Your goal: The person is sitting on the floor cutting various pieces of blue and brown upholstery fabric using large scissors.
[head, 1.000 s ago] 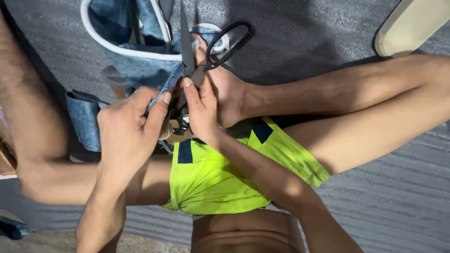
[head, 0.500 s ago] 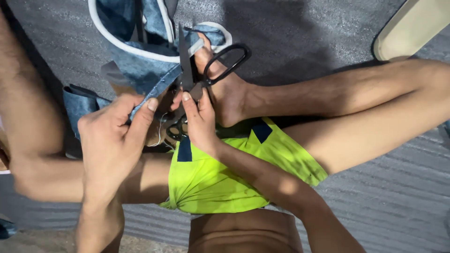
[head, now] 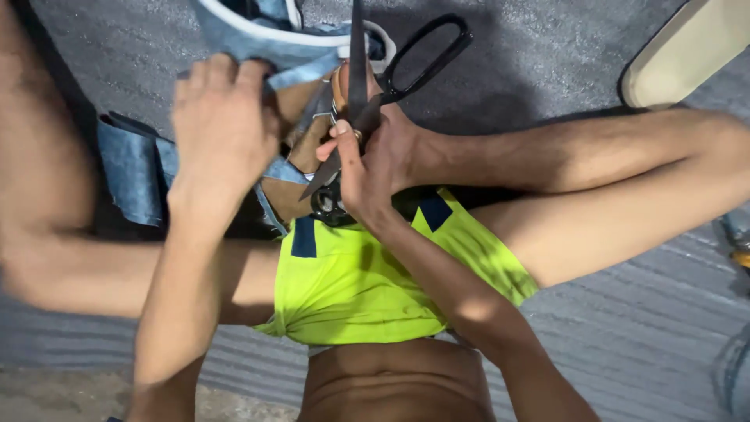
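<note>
Two bare hands worked over the lap of a person seated cross-legged on the grey floor. Largest item noted: blue denim fabric, draped across the left thigh and running up toward the floor's far edge, apparently kept there for reach. The left hand had its grip closed around a denim strip, seemingly pulling it taut. Black scissors stood blades apart, one loop handle free. The right hand gripped them near the pivot, fingers folded shut, likely steadying the blade against the strip.
</note>
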